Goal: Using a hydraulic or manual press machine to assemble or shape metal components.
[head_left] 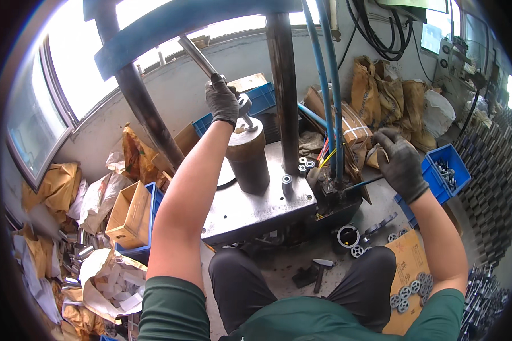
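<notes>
My left hand (222, 101), in a dark glove, grips a small metal part on top of a brown cylindrical die (248, 156) that stands on the grey steel bed (256, 213) of a press. A shiny metal rod (195, 54) slants up behind that hand. My right hand (400, 161), also gloved, is closed on a thin dark lever (363, 183) that sticks out from the valve block at the press's right side. Three small ring-shaped parts (301, 168) lie on the bed beside the dark column (284, 85).
Blue hoses (328, 85) run down next to the column. A blue bin of metal parts (445, 173) sits at the right, a cardboard box (129, 213) at the left. Ring parts lie on cardboard (408, 267) by my right knee. A hammer (320, 271) lies on the floor. Brown sacks stand behind.
</notes>
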Available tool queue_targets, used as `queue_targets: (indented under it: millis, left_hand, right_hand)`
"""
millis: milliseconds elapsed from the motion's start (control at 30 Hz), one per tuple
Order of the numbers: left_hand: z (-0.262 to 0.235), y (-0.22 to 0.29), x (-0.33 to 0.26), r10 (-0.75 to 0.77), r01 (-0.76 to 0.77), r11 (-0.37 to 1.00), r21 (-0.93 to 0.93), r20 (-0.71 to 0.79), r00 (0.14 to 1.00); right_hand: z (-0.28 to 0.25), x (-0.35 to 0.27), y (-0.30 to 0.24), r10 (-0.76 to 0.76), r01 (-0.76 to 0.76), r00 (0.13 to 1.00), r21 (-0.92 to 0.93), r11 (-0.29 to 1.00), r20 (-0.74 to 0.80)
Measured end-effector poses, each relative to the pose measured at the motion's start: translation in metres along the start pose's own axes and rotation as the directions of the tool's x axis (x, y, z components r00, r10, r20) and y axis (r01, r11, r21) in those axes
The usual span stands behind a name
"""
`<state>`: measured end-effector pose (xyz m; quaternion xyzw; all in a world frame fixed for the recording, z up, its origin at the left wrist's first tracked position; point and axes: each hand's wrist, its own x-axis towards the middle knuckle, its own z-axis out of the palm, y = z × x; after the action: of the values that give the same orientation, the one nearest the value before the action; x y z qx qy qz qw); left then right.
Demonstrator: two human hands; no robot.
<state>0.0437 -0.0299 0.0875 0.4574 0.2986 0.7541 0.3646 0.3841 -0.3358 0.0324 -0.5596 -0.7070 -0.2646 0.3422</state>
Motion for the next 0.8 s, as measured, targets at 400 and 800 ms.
queue_targets:
  millis: [400, 800]
  left_hand:
    - [0.019, 0.0, 0.009, 0.031, -0.071, 0.97, 0.231, 0.17, 0.985]
    - [0.025, -0.003, 0.014, -0.003, -0.072, 0.922, 0.38, 0.193, 0.981]
  right_hand:
    - [0.012, 0.028, 0.015, 0.153, -0.123, 0.963, -0.142, 0.982, 0.223]
    - [-0.051, -0.072, -0.03, 0.104, -0.082, 0.922, -0.073, 0.994, 0.372]
